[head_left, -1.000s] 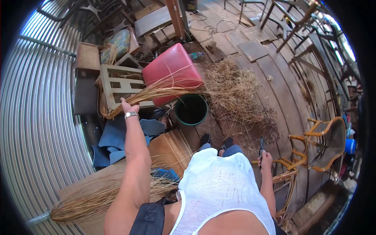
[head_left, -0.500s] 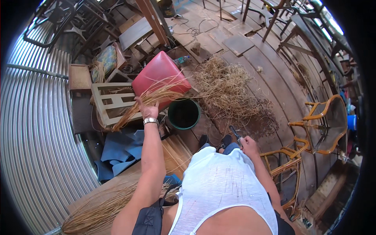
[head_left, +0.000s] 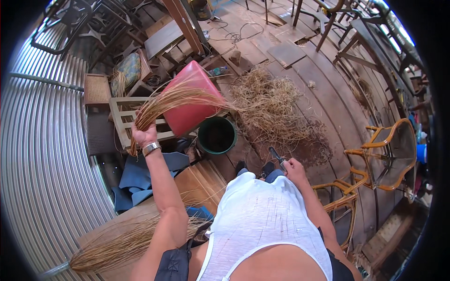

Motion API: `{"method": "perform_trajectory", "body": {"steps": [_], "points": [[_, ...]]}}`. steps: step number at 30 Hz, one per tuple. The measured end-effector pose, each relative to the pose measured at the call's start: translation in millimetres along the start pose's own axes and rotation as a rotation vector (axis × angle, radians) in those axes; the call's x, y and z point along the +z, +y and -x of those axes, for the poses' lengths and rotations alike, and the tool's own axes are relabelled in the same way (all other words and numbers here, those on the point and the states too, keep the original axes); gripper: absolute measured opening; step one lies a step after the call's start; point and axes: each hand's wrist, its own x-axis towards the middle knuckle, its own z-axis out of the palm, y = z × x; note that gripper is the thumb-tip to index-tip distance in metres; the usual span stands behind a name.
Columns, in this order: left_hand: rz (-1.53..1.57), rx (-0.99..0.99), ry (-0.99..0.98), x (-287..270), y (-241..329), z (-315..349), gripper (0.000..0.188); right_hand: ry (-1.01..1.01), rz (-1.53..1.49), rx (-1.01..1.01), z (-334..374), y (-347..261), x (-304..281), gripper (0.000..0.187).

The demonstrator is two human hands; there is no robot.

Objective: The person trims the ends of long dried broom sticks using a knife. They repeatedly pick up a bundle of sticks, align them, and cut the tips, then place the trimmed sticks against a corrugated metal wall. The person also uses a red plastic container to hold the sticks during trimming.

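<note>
My left hand (head_left: 145, 134) is closed round one end of a bundle of long tan cane strands (head_left: 183, 99). The strands arch rightward over a red padded seat (head_left: 190, 119) and a pale slatted wooden frame (head_left: 123, 133). Their far ends reach toward a heap of tangled shavings (head_left: 267, 96) on the floor. Close to my body, my right hand (head_left: 295, 171) grips a slim dark hand tool (head_left: 275, 154), its free end pointing forward and left; its exact kind is unclear. Below the red seat stands a dark green bucket (head_left: 217, 135), its inside in shadow.
Another bundle of strands (head_left: 117, 246) lies at the lower left, near blue sheet material (head_left: 136, 175). A corrugated metal wall (head_left: 42, 154) runs along the left. Rattan chairs (head_left: 389, 154) stand at the right. A wooden post (head_left: 183, 25) rises behind the red seat.
My left hand has moved left and farther away, drawing the bundle with it, so the strands now arch higher across the red seat. My right hand has shifted slightly left with the tool.
</note>
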Motion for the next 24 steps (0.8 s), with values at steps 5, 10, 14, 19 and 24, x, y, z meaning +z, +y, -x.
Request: {"method": "perform_trajectory", "body": {"steps": [5,10,14,19,24], "points": [[-0.091,0.097,0.099,6,4,25,0.054,-0.037,0.019,-0.007,-9,-7,-6,0.025],[-0.217,0.150,0.335,12,-14,63,0.045,-0.110,0.019,-0.116,-29,0,4,0.023],[-0.246,-0.022,0.520,-3,-34,95,0.039,-0.165,-0.079,-0.067,-44,15,11,0.023],[-0.544,0.073,0.804,-20,-52,133,0.020,-0.185,-0.058,-0.032,-46,36,-8,0.024],[-0.328,0.405,0.655,-59,-25,144,0.011,-0.143,-0.090,0.023,-41,60,-35,0.023]]}}
